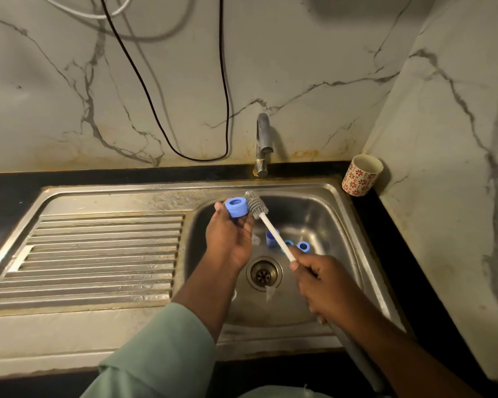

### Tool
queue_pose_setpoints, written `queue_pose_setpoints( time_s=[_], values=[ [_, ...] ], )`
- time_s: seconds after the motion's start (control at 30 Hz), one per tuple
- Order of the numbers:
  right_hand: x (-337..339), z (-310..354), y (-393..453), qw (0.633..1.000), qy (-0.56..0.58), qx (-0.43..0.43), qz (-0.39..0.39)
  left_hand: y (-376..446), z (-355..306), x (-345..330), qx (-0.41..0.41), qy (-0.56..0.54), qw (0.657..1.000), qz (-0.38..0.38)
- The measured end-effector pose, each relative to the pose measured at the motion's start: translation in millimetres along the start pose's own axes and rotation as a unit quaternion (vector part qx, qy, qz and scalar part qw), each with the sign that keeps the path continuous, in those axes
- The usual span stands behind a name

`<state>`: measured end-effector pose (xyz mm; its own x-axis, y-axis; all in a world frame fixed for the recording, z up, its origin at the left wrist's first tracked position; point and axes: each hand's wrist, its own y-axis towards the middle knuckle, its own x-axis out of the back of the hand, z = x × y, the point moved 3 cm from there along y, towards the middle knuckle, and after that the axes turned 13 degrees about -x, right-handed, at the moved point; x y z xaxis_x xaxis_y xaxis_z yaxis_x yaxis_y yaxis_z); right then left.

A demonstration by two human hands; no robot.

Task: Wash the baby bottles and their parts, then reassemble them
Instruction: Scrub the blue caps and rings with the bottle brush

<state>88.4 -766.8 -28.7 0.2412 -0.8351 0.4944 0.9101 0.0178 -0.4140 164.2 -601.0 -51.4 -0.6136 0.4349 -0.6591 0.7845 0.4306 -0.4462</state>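
My left hand (230, 239) holds a blue bottle collar ring (236, 207) up over the sink basin (322, 214), pinched at its fingertips. My right hand (316, 280) grips the white handle of a bottle brush (266, 222), whose grey bristle head touches the ring's right side. On the basin floor lie a blue cap (271, 238), two more blue rings (303, 246) partly hidden behind the brush handle, and a clear teat (256, 240). Another clear part (270, 293) lies just below the drain (263, 272).
A steel tap (263, 145) stands behind the basin, with no water seen running. The ridged drainboard (98, 254) lies to the left. A red-patterned white cup (361, 179) sits on the black counter at right. A black cable (184, 110) hangs on the marble wall.
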Motion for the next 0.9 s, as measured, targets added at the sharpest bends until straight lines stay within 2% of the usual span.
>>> queue_pose_setpoints(
  time_s=[0.2, 0.37, 0.6, 0.73, 0.9],
  values=[
    [-4.9, 4.3, -0.7, 0.998, -0.047, 0.014, -0.032, 6.7, 5.4, -3.9, -0.058, -0.015, 0.998, -0.029],
    [-10.3, 6.2, -5.6, 0.999, -0.023, 0.006, -0.024, 0.9, 10.3, -9.8, -0.092, -0.016, 0.995, -0.030],
    [-18.8, 5.0, -10.9, 0.997, -0.049, 0.042, -0.050, 3.9, 11.9, -14.8, -0.204, 0.096, 0.970, -0.089],
    [-9.6, 5.0, -2.3, 0.995, -0.060, 0.057, -0.055, 8.5, 18.0, -9.6, -0.228, 0.164, 0.958, -0.055],
    [-5.6, 11.9, 7.5, 0.992, -0.082, 0.081, -0.051, 14.2, 5.5, -4.6, -0.165, 0.188, 0.968, 0.029]
  ],
)
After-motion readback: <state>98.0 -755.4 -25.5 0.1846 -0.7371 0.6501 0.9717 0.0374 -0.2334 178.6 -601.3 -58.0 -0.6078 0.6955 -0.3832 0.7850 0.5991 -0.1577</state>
